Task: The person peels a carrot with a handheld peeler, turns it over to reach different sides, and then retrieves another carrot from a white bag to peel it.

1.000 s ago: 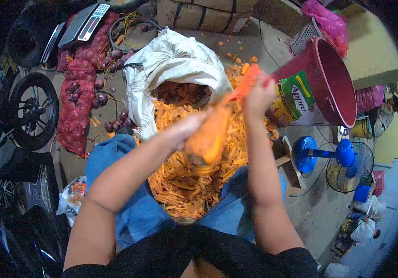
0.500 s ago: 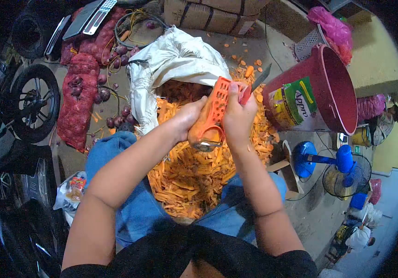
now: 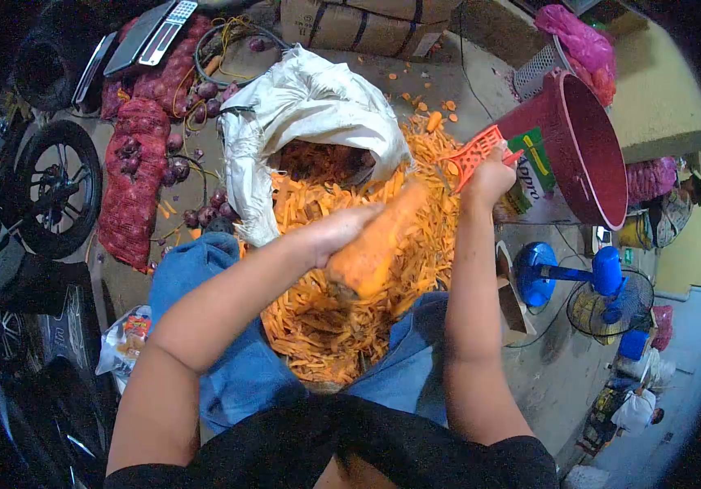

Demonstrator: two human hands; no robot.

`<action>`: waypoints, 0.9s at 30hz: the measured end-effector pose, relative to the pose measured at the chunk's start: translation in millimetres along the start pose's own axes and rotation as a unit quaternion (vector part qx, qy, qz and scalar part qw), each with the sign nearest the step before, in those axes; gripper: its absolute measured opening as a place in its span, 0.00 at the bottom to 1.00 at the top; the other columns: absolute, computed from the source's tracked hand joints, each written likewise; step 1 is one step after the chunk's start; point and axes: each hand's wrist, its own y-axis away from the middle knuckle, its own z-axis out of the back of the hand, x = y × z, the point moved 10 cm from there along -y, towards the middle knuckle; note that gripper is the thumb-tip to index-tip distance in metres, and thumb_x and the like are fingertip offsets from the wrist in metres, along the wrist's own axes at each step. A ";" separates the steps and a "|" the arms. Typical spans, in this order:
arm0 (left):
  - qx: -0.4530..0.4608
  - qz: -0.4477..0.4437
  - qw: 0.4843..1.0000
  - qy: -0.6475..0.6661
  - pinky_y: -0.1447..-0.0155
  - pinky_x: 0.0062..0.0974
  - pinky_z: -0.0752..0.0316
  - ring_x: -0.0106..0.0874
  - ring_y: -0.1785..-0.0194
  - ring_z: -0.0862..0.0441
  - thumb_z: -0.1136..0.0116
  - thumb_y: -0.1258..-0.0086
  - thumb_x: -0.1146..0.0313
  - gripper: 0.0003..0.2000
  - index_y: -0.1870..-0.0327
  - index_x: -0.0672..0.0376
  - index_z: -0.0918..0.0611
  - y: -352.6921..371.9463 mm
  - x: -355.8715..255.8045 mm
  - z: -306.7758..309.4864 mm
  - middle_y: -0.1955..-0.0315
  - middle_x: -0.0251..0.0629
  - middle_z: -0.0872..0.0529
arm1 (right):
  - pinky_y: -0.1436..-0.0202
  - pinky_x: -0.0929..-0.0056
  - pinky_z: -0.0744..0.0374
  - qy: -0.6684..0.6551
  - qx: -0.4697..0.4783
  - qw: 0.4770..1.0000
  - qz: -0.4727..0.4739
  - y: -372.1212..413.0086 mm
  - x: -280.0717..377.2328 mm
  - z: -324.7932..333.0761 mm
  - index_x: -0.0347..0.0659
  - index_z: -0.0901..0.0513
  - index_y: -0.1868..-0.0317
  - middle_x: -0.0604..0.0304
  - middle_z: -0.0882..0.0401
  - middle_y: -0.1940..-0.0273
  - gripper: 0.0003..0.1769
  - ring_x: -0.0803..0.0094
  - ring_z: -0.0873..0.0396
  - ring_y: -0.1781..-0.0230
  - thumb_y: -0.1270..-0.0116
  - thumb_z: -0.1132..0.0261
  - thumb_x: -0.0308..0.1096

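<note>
A large peeled carrot (image 3: 373,248) rests in my left hand (image 3: 336,235), its thick end toward me and its narrow end pointing away to the right. My right hand (image 3: 491,179) is closed around an orange perforated peeler (image 3: 474,155), out to the right near the front of the red bucket (image 3: 595,151). Peeler and carrot are apart. Below both hands, a thick heap of carrot peelings (image 3: 334,326) lies between my knees and spreads up to the mouth of a white woven sack (image 3: 318,102).
Red mesh bags of onions (image 3: 132,196) lie at the left, with loose onions beside them. A scale (image 3: 151,37) sits at the upper left, a motorcycle wheel (image 3: 59,189) below. Cardboard boxes (image 3: 367,28) stand at the back, a blue fan (image 3: 607,273) at the right.
My right hand has swung away from the carrot to the right, taking the peeler along. The carrot, previously partly covered by the peeler, now shows fully in my left hand.
</note>
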 end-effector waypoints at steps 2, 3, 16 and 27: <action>-0.032 -0.008 0.995 0.092 0.62 0.27 0.28 0.28 0.68 0.24 0.69 0.35 0.56 0.18 0.57 0.60 0.32 -13.6 2.1 25.7 0.68 0.39 0.24 | 0.78 0.77 0.34 -0.146 0.078 0.981 -0.106 13.1 -6.1 -16.8 0.33 0.29 0.73 0.64 0.28 0.77 0.12 0.80 0.33 0.81 0.44 0.44 0.36; -0.032 -0.011 0.995 0.093 0.62 0.27 0.28 0.28 0.68 0.24 0.69 0.35 0.56 0.18 0.57 0.60 0.32 -13.5 -4.0 26.0 0.68 0.39 0.24 | 0.78 0.77 0.34 -0.147 0.080 0.980 -0.104 21.5 5.0 -19.1 0.33 0.29 0.73 0.64 0.28 0.77 0.12 0.80 0.33 0.81 0.44 0.44 0.36; 0.031 -0.075 0.993 0.083 0.63 0.25 0.26 0.27 0.67 0.23 0.67 0.35 0.60 0.16 0.56 0.60 0.31 -7.6 -26.0 12.2 0.65 0.38 0.23 | 0.71 0.73 0.32 0.064 0.247 0.956 0.145 123.7 85.0 -54.1 0.33 0.29 0.71 0.55 0.28 0.77 0.11 0.70 0.31 0.76 0.42 0.47 0.35; -0.030 -0.004 0.996 0.085 0.56 0.28 0.30 0.30 0.62 0.25 0.69 0.35 0.57 0.19 0.54 0.61 0.32 -0.8 -8.3 14.2 0.62 0.41 0.24 | 0.69 0.76 0.32 -0.042 0.082 0.992 0.086 21.9 43.9 -14.9 0.35 0.29 0.70 0.61 0.28 0.73 0.07 0.75 0.30 0.74 0.42 0.49 0.31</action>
